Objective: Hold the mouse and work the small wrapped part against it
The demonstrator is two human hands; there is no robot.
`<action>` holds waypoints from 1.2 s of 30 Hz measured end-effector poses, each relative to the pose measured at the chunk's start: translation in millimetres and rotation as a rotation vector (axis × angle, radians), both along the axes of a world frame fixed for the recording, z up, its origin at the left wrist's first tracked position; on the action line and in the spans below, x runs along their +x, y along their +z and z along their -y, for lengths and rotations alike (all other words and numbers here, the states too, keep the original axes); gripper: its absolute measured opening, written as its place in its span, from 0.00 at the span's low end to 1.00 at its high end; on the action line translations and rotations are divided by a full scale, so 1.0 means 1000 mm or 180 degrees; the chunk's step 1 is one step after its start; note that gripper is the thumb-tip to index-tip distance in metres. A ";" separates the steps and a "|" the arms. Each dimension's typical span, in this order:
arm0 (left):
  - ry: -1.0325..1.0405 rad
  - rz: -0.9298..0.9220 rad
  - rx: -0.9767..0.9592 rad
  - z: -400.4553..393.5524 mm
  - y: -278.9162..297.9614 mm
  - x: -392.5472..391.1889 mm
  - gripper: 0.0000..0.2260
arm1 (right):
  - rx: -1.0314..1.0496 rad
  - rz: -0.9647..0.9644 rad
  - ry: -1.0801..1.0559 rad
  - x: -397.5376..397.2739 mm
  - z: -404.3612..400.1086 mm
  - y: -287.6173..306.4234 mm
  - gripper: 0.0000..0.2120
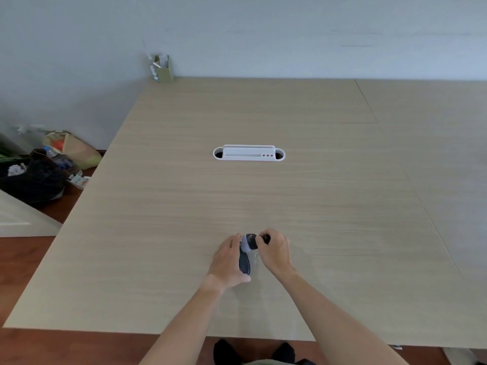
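At the near middle of the surface [263, 193], fingers of the left hand [228, 262] curled around a dark, oval object [244, 262], holding it from its left side. Right hand [274, 250] just beside, fingers pinching the object's far end, at a small dark part [265, 237]. Farther away, a white holder [249, 153] in the middle. At the far left corner, a green box [164, 68]. On the floor at left, some bags [39, 169].

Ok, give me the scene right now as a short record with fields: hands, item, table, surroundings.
left hand: left hand grips the dark object from the side
right hand: right hand pinches its far end
item: small, dark, pale band; kind unclear
table: wooden table with white cable tray
surroundings: green box at far corner; bags on floor, left
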State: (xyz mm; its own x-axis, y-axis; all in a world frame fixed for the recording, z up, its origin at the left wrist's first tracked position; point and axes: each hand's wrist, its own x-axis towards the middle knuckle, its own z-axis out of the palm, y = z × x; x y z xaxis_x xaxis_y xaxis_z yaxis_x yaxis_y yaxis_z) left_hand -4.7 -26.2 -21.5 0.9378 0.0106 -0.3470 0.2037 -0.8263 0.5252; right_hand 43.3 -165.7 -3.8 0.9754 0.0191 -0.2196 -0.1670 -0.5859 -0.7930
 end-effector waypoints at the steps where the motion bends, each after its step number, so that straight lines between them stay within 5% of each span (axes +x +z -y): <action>1: 0.0196 0.0082 -0.0035 0.004 0.000 -0.002 0.44 | 0.0072 -0.0114 0.0033 0.001 -0.001 0.000 0.05; 5: 0.0877 0.0015 -0.0169 0.016 -0.004 -0.007 0.35 | -0.0093 -0.0316 0.0274 -0.001 0.000 -0.008 0.07; 10: 0.0972 -0.0037 -0.0096 0.021 -0.004 -0.004 0.28 | -0.0186 -0.0027 -0.0041 0.001 0.006 -0.009 0.07; 14: 0.0960 -0.0035 -0.0075 0.020 -0.005 -0.001 0.28 | -0.0020 -0.0090 0.0138 0.001 0.001 -0.008 0.06; 20: 0.1037 -0.0109 -0.0091 0.020 -0.003 -0.002 0.30 | -0.0690 -0.0045 0.0462 0.004 0.012 -0.011 0.08; 25: 0.1122 -0.0100 -0.0195 0.020 -0.003 -0.005 0.28 | -0.0043 0.0265 0.0208 0.003 0.005 -0.006 0.05; 33: 0.1155 -0.0156 -0.0153 0.020 -0.003 -0.004 0.29 | -0.0715 0.0054 0.0603 0.013 0.001 -0.002 0.08; 36: 0.1145 -0.0182 -0.0073 0.021 -0.001 -0.003 0.29 | -0.0327 0.0199 0.0313 0.014 -0.004 -0.002 0.08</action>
State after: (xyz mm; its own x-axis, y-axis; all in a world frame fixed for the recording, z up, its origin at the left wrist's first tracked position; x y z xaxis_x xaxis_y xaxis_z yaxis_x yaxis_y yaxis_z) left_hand -8.0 -47.6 -22.6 0.8546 0.3279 -0.4027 0.5086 -0.6847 0.5220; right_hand 56.8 -161.8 -6.1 0.9817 0.0958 -0.1643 -0.0571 -0.6755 -0.7351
